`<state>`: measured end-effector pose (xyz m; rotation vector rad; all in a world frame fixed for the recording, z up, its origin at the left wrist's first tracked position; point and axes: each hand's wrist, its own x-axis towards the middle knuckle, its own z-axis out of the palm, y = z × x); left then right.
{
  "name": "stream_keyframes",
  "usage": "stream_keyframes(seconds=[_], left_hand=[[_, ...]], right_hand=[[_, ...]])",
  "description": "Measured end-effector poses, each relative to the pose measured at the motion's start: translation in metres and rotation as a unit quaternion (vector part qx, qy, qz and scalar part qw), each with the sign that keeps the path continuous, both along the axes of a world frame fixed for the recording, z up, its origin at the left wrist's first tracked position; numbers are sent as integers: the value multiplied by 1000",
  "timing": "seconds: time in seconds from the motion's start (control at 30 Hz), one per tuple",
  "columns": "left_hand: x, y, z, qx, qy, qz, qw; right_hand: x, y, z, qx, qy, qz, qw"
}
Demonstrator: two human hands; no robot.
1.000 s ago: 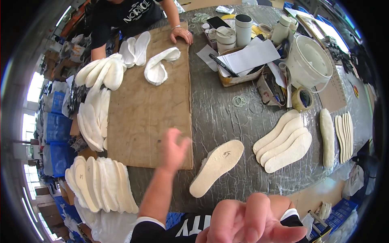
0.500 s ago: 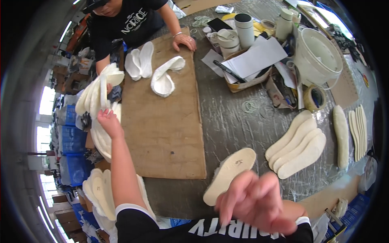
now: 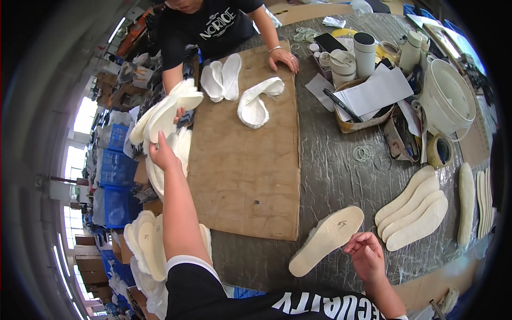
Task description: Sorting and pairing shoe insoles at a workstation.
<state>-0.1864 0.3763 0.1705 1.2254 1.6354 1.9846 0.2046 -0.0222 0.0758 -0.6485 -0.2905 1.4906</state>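
My left hand (image 3: 164, 153) reaches out to the far left, its thumb and fingers closed on the lower end of a cream insole (image 3: 161, 124). That insole is at the front of a fanned bunch of fleecy insoles (image 3: 186, 100), which a person across the table holds with one hand. My right hand (image 3: 368, 257) is raised at the near right, fingers loosely bent and apart, with nothing in it. Just left of it, a single fleece-edged insole (image 3: 326, 241) with a handwritten mark lies on the table.
A brown cardboard sheet (image 3: 245, 176) bears a curled white insole (image 3: 254, 109) and several flat ones (image 3: 230, 77). Right of it stand a box of papers (image 3: 368, 98), a tape roll (image 3: 440, 151) and a white bucket (image 3: 450, 96). More insoles (image 3: 413, 208) lie at right; a pile (image 3: 146, 240) sits lower left.
My left hand has closed on an insole in the other person's bunch. My right hand has lowered away from the view and moved right. The whole view has shifted.
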Motion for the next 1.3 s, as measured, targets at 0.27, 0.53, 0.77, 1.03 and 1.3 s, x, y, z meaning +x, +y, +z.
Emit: stream_keyframes(seconds=[0.27,0.53,0.77,1.03,1.3], left_hand=[[-7,-30,63,63,104,-11,993],[137,-159,111,-81,401,-208,889],[216,-254,62,-167,206,-459,848],[263,-305,34,-216,222,-512,801],[271,-333,45,-223,379,-587,679]], right_hand=[[-1,4,2,1,-79,48,996],[-48,85,52,188,-395,74,896],[-65,78,41,141,-305,88,938],[-43,27,11,132,150,128,971],[-3,-10,-49,135,234,221,937]])
